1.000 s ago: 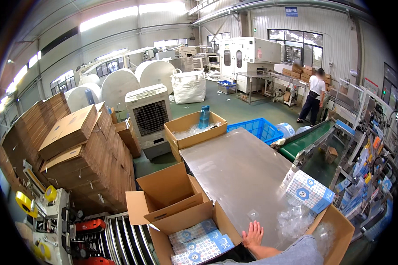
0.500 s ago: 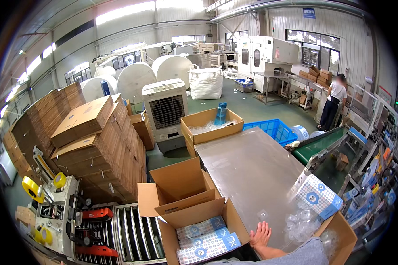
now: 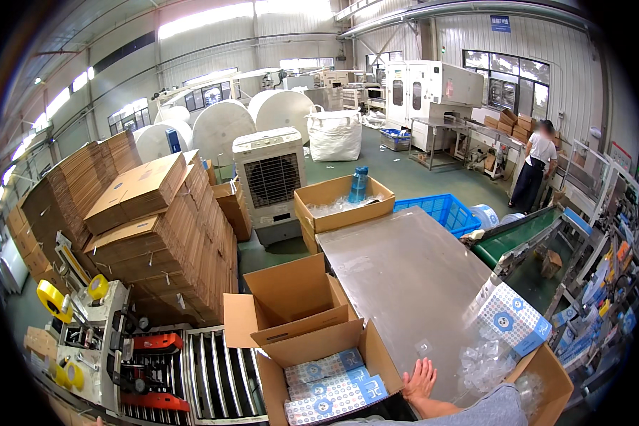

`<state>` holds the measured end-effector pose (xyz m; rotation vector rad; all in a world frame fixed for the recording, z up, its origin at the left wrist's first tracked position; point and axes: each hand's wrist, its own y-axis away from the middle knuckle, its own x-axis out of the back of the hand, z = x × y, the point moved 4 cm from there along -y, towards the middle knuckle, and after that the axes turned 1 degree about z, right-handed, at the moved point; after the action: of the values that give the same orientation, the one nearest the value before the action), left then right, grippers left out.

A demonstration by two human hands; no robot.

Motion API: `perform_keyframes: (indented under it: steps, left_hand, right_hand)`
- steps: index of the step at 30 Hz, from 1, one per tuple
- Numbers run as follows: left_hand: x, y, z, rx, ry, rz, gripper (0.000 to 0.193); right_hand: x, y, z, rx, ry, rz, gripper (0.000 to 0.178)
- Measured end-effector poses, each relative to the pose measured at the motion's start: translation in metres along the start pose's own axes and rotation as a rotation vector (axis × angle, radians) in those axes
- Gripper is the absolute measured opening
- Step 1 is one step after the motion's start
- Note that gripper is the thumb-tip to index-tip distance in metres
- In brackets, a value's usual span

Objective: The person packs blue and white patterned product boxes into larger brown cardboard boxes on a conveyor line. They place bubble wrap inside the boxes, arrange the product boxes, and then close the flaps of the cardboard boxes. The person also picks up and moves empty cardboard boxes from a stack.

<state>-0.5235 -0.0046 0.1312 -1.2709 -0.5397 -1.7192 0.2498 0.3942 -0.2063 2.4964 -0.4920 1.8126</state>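
Observation:
My right hand (image 3: 419, 380) lies flat at the near edge of the steel table (image 3: 405, 277), fingers stretched and holding nothing. Just left of it stands an open cardboard carton (image 3: 309, 346) with several white and blue printed packs (image 3: 334, 397) inside. Right of the hand, clear plastic pieces (image 3: 484, 366) lie in a heap, and one small clear piece (image 3: 424, 347) sits beyond the fingertips. Another white and blue pack (image 3: 512, 319) leans tilted at the table's right side. Only a sliver of what seems my left hand (image 3: 99, 422) shows at the lower left edge; its fingers are hidden.
A roller conveyor (image 3: 216, 376) with a tape machine (image 3: 85, 341) is at left, before stacked flat cartons (image 3: 163, 263). An open carton (image 3: 344, 213) holding a blue bottle stands beyond, beside a blue crate (image 3: 440, 213). A green belt (image 3: 515, 238) and a person (image 3: 536, 167) are at right.
The whole view has shifted slightly. My right hand stays in place on the table, and the packs and carton have not moved.

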Motion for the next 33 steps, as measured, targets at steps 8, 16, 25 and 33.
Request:
perform_keyframes:
  steps: [8, 16, 25, 33]
  left_hand:
    - [0.001, 0.003, 0.004, -0.006, -0.012, -0.021, 0.044]
    - [-0.005, -0.002, -0.007, -0.014, 0.075, 0.032, 0.052]
    - [-0.002, 0.004, 0.008, -0.068, 0.074, 0.056, 0.051]
    - [0.002, 0.005, 0.012, 0.000, 0.045, 0.026, 0.051]
  right_hand:
    - [-0.004, -0.001, 0.003, -0.002, 0.009, -0.003, 0.071]
    - [-0.004, 0.000, 0.003, -0.011, 0.017, -0.004, 0.070]
    - [-0.005, -0.001, 0.003, -0.014, 0.020, -0.013, 0.070]
    - [-0.003, -0.001, 0.001, -0.016, 0.001, -0.016, 0.070]
